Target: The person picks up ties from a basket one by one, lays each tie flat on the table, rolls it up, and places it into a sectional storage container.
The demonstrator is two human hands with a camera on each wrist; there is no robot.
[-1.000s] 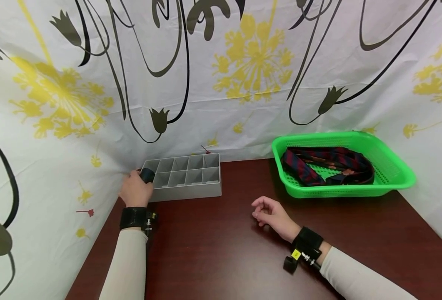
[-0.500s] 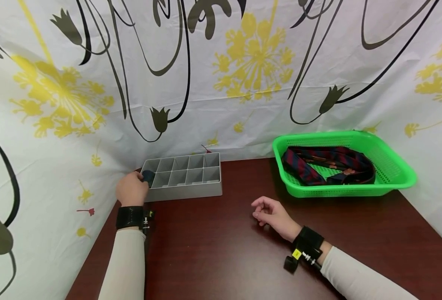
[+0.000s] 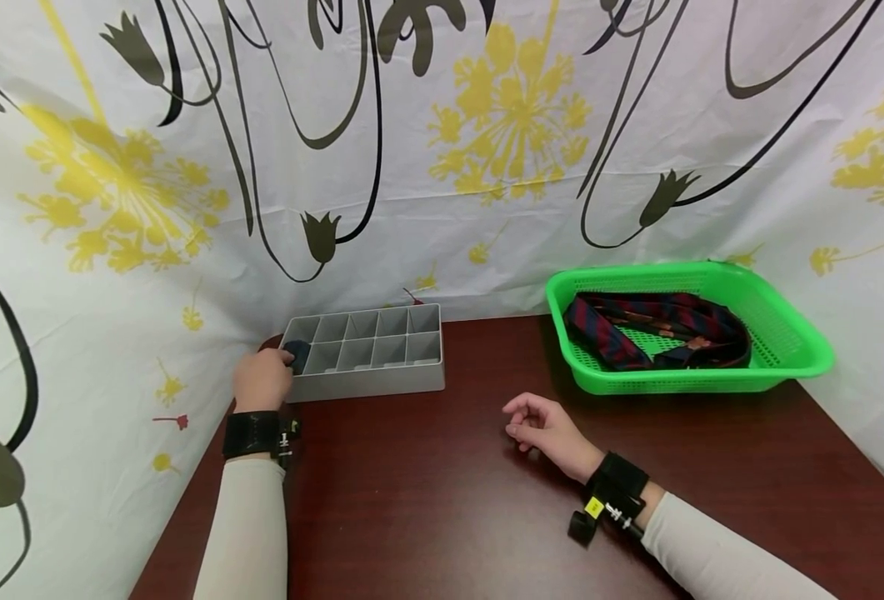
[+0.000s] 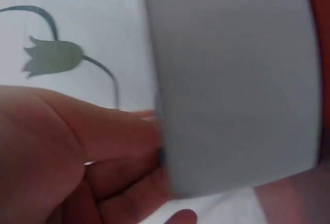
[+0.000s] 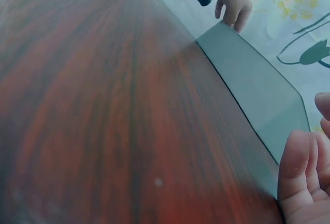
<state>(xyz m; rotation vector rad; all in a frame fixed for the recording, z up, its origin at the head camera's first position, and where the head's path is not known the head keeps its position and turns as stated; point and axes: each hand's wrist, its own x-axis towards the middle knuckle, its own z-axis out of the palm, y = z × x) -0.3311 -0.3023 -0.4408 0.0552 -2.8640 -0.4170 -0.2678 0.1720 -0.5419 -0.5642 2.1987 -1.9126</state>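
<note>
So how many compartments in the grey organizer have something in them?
1: the near-left compartment of the grey organizer holds a dark roll, touched by the left hand. The rest look bare.

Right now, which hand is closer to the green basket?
The right hand. It rests on the table in front of the green basket, off its near left corner. The left hand is far across the table at the grey divider tray.

A dark red-brown table (image 3: 442, 500) stands against white curtains (image 3: 486, 208) printed with yellow flowers.
</note>
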